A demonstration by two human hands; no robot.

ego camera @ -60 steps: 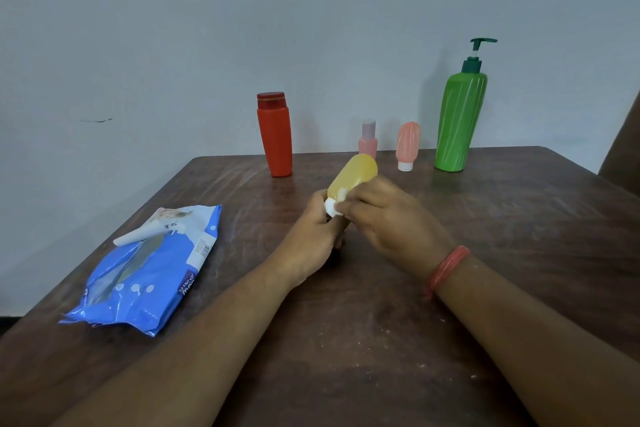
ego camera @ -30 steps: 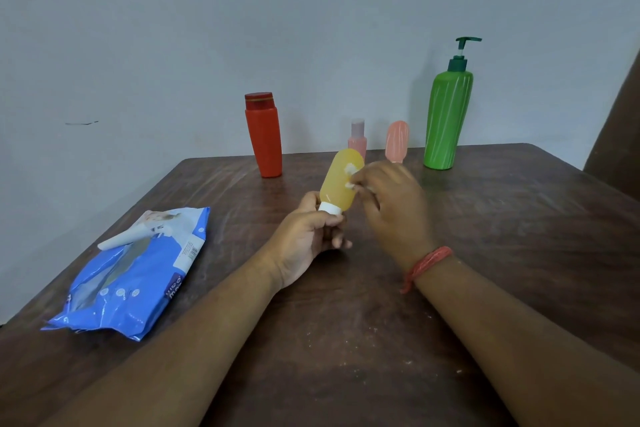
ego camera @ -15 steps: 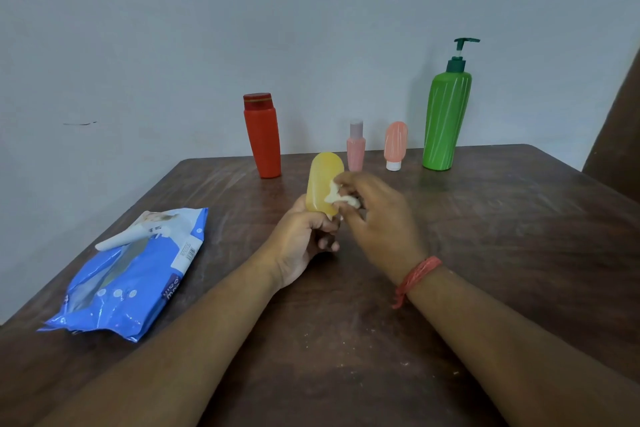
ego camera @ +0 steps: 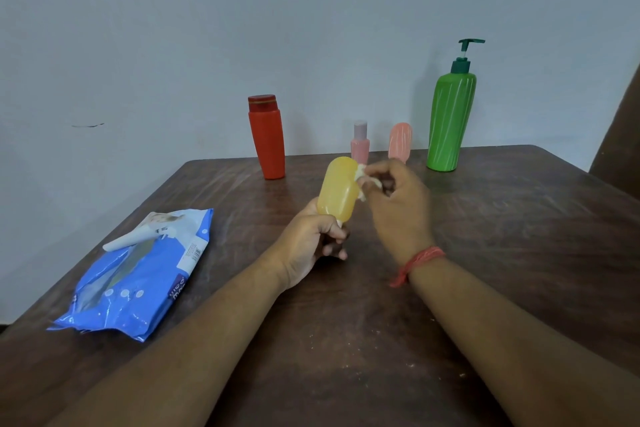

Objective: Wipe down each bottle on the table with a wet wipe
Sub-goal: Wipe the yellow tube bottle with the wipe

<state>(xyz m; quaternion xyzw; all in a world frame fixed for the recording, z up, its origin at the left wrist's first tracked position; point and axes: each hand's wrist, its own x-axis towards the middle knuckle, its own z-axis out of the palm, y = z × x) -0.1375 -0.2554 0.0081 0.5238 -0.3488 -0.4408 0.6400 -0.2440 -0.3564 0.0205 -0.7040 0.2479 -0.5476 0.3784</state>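
Head view: scuffed dark wooden table [ego camera: 519, 236], pale wall [ego camera: 173, 28]

Dark wooden table [ego camera: 519, 253] in front of me, scuffed, pale specks near my edge. Grey-white wall [ego camera: 207, 28] behind it, one short dark mark at left. Brown upright shape [ego camera: 620, 135] at far right, identity unclear.

one head-worn view looks forward and down, close over the table [ego camera: 519, 253].

Left hand [ego camera: 304, 243] grips yellow bottle [ego camera: 337, 189]; right hand [ego camera: 398, 204] presses wipe [ego camera: 362, 180] against it.
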